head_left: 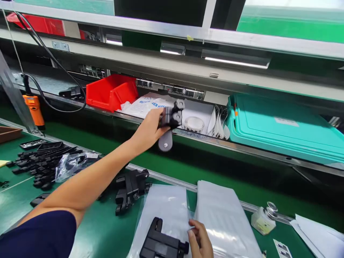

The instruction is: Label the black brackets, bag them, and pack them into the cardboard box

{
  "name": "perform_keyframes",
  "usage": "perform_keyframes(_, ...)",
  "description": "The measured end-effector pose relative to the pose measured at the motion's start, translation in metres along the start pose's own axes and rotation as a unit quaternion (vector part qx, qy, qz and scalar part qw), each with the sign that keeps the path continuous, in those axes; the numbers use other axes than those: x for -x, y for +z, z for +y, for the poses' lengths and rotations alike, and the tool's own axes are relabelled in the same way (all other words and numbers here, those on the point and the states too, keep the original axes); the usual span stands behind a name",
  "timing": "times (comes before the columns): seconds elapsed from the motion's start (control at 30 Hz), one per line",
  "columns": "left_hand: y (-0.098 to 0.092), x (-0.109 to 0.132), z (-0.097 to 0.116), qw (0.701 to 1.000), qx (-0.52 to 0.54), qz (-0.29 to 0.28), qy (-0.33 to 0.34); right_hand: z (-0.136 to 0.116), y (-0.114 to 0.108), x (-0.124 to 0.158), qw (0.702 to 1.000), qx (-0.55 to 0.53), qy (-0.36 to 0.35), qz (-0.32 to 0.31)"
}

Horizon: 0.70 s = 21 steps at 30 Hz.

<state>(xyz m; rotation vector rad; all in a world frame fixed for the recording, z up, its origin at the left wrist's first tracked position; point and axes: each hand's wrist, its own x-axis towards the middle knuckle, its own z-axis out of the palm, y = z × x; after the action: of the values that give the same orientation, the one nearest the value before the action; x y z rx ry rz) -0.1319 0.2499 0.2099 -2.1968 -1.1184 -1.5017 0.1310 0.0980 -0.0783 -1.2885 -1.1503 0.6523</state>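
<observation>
My left hand (150,130) reaches up to the shelf edge, closed on a black plastic bracket (171,116) with round ends; it is slightly blurred. A grey rounded tab (165,141) with a small screw hangs below that grip. Low in the view, my right hand (200,239) has loosely curled fingers, thumb and forefinger a little apart, with nothing visible in them. It is beside the knob of another black plastic clamp-like part (161,240), which lies on a clear plastic bag (169,200). A similar black part (131,190) sits further left on the green bench.
The shelf holds a red bin (111,93), a printed wipes packet (147,104), a tape roll (194,123) and a teal case (285,125). On the bench are stacked plastic bags (223,218), a dispenser bottle (264,218) and piled black parts (44,165). An orange screwdriver (34,109) hangs left.
</observation>
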Motion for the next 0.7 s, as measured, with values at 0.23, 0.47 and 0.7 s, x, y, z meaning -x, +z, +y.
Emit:
perform_keyframes(0.23,0.056,0.186,0.075,0.976,0.000,-0.218,-0.007,-0.051,0.005,0.015,0.976,-0.149,0.064,-0.146)
perform_keyframes(0.47,0.091,0.239,0.111,0.940,0.048,-0.338,-0.004,-0.039,0.014,0.009,0.957,-0.208,0.199,-0.037)
perform_keyframes(0.7,0.087,0.249,0.093,0.872,0.265,-0.298,-0.283,-0.030,0.004,0.003,0.906,-0.354,0.231,0.035)
